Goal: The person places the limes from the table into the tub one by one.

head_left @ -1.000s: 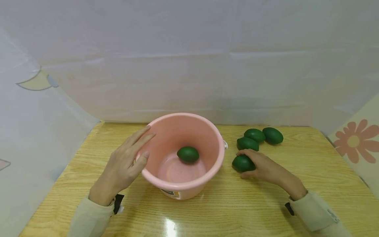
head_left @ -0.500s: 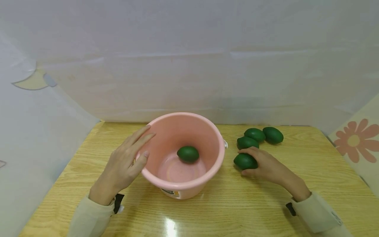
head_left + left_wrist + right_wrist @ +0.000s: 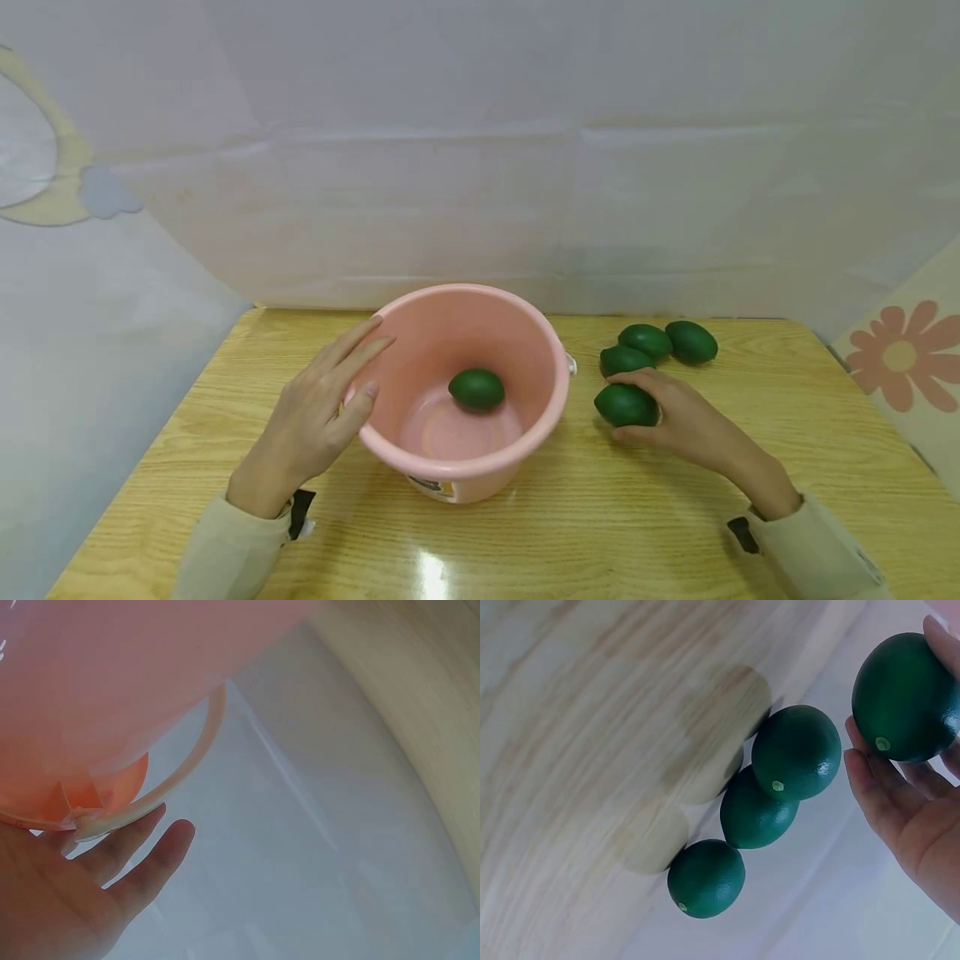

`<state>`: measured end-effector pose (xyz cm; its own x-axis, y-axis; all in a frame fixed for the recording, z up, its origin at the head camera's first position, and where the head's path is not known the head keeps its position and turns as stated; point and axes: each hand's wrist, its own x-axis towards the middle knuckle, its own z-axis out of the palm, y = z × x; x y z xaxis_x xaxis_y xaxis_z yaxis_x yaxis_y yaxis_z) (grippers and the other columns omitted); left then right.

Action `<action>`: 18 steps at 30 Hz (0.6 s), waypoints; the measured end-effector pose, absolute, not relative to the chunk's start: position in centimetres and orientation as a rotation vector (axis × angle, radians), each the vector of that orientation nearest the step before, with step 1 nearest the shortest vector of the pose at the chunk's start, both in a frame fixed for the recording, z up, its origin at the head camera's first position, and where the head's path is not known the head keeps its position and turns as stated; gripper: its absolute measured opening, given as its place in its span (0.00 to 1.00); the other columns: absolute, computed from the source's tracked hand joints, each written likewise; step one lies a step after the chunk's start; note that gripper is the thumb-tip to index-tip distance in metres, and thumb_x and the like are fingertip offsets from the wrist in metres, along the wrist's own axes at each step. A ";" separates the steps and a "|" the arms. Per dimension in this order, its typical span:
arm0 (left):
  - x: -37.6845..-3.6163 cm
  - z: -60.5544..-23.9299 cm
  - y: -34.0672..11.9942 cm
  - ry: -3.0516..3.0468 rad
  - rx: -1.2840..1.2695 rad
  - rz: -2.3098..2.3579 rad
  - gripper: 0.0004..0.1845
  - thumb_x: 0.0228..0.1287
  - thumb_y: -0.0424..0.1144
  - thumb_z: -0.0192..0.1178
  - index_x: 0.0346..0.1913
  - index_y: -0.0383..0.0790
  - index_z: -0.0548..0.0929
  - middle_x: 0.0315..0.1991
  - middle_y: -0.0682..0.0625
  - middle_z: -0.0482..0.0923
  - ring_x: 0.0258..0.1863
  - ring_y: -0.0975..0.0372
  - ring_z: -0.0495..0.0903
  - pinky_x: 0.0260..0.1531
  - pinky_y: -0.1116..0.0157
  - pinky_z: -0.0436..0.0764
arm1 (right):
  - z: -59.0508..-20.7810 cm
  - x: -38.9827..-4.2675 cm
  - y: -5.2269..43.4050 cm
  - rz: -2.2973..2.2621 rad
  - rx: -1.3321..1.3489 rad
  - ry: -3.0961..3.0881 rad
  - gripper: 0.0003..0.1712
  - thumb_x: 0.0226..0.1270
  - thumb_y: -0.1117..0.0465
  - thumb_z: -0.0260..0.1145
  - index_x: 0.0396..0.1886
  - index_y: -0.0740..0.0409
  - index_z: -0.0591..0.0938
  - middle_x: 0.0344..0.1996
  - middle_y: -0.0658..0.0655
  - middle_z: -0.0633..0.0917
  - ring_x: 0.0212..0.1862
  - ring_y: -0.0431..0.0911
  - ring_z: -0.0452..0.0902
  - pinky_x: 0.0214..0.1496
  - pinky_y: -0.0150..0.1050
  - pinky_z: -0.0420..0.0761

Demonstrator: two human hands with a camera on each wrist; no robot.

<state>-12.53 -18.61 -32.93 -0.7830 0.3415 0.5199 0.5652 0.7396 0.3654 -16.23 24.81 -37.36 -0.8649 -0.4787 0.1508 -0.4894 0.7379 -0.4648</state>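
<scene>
A pink bucket point(image 3: 461, 479) stands on the wooden table with one dark green oval fruit point(image 3: 477, 390) lying on its bottom. My left hand point(image 3: 311, 417) rests on the bucket's left rim, fingers and thumb fairly straight. In the left wrist view its fingers lie by the pale handle point(image 3: 176, 776). Right of the bucket, my right hand point(image 3: 686, 421) grips another dark green oval fruit point(image 3: 625, 405) between thumb and fingers. The right wrist view shows this held fruit point(image 3: 904, 697) apart from the others; whether it touches the table cannot be told.
Behind the right hand lie several more green fruits point(image 3: 647, 342), close together near the table's back edge. A pale sheet point(image 3: 465, 192) hangs behind the table point(image 3: 525, 542). A white handle joint point(image 3: 572, 366) sticks out from the bucket's right side.
The right hand has shifted slightly right and back, taking the fruit in its grip along. The left hand and the bucket have stayed in place.
</scene>
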 end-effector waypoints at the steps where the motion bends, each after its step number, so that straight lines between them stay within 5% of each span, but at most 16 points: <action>1: -12.5 -32.9 -18.6 -2.517 -0.694 -0.722 0.28 0.68 0.41 0.48 0.71 0.47 0.72 0.75 0.51 0.63 0.71 0.50 0.67 0.49 0.40 0.78 | -37.3 -16.2 24.8 0.785 0.808 -2.904 0.37 0.53 0.52 0.78 0.61 0.59 0.77 0.59 0.64 0.80 0.55 0.57 0.81 0.48 0.50 0.82; 13: -12.5 -32.8 -18.6 -2.508 -0.705 -0.720 0.28 0.68 0.41 0.48 0.71 0.47 0.71 0.75 0.50 0.63 0.71 0.49 0.68 0.50 0.39 0.78 | -36.8 -15.7 24.2 0.839 0.683 -2.871 0.38 0.53 0.53 0.78 0.63 0.60 0.76 0.59 0.66 0.80 0.52 0.59 0.82 0.47 0.52 0.82; 18: -12.6 -32.9 -18.6 -2.505 -0.703 -0.724 0.28 0.68 0.41 0.48 0.71 0.47 0.71 0.75 0.50 0.63 0.71 0.49 0.68 0.49 0.39 0.79 | -36.3 -15.4 23.9 0.861 0.643 -2.798 0.38 0.52 0.56 0.79 0.64 0.60 0.76 0.57 0.65 0.81 0.48 0.55 0.83 0.43 0.45 0.83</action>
